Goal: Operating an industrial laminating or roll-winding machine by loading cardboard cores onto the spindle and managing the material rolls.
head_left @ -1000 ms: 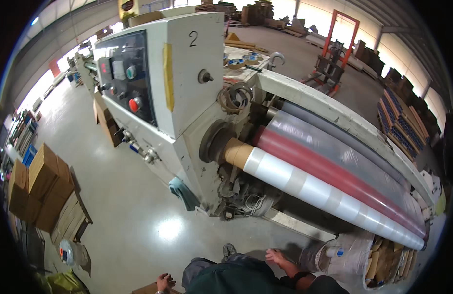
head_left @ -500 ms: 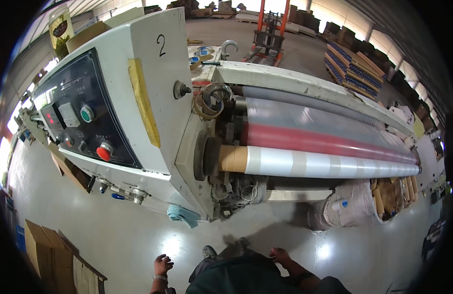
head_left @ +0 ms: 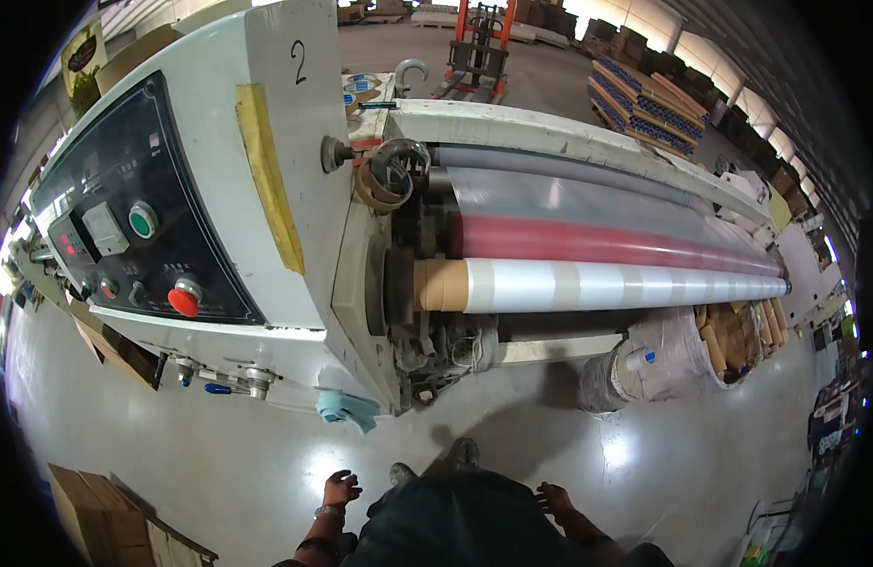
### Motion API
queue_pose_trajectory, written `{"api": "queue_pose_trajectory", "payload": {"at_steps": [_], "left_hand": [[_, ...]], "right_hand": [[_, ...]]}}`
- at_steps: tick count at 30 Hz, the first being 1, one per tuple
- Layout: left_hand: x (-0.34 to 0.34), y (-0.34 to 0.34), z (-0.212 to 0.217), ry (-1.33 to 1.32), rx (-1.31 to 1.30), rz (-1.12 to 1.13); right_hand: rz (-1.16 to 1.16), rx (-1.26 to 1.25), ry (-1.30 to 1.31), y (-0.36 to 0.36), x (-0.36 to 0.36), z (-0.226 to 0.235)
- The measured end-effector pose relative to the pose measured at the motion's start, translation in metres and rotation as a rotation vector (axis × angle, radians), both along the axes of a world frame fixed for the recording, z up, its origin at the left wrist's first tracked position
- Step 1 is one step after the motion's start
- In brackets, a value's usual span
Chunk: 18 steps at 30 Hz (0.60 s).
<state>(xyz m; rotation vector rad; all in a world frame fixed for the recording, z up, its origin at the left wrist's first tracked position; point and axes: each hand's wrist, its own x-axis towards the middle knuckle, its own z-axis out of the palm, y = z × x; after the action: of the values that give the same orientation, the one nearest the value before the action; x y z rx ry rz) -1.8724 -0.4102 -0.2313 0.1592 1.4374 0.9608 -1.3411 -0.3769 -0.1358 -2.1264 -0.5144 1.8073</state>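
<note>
Both hands hang low at my sides, away from the machine. My left hand, with a wristwatch above it, is empty and its fingers are apart. My right hand hangs loosely with nothing visible in it, fingers partly spread. Ahead of me a long roll of white film with grey bands is mounted on a brown cardboard core. Behind it lie a red roller and a sheet of clear film. To the left stands the machine's white cabinet with a dark control panel.
A light-blue cloth hangs from the cabinet's lower edge. Below the rolls at right stand a plastic-wrapped roll and a bin of cardboard cores. Cardboard boxes sit at lower left. An orange pallet stacker is behind the machine.
The view has shifted, so the machine sits further left and higher in the picture. One foot has stepped forward. My left hand has swung forward; neither hand has taken hold of anything.
</note>
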Motion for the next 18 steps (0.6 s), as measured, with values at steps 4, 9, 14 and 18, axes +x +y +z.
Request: {"api": "queue_pose_trajectory", "payload": {"at_steps": [4,9,14,18], "left_hand": [[-0.002,0.013,0.006,0.037,-0.034,0.003],[-0.032,-0.021,-0.042,0.270,0.080,-0.159],[-0.004,-0.007,0.038,0.107,-0.107,0.096],[0.005,-0.029,0.042,0.206,-0.168,-0.005]], "right_hand": [[0.016,0.028,-0.002,0.003,0.001,-0.008],[0.019,0.115,0.034,0.031,0.000,-0.010],[0.079,0.152,0.008,0.052,-0.016,0.017],[0.110,0.065,0.026,0.047,-0.020,0.017]]}}
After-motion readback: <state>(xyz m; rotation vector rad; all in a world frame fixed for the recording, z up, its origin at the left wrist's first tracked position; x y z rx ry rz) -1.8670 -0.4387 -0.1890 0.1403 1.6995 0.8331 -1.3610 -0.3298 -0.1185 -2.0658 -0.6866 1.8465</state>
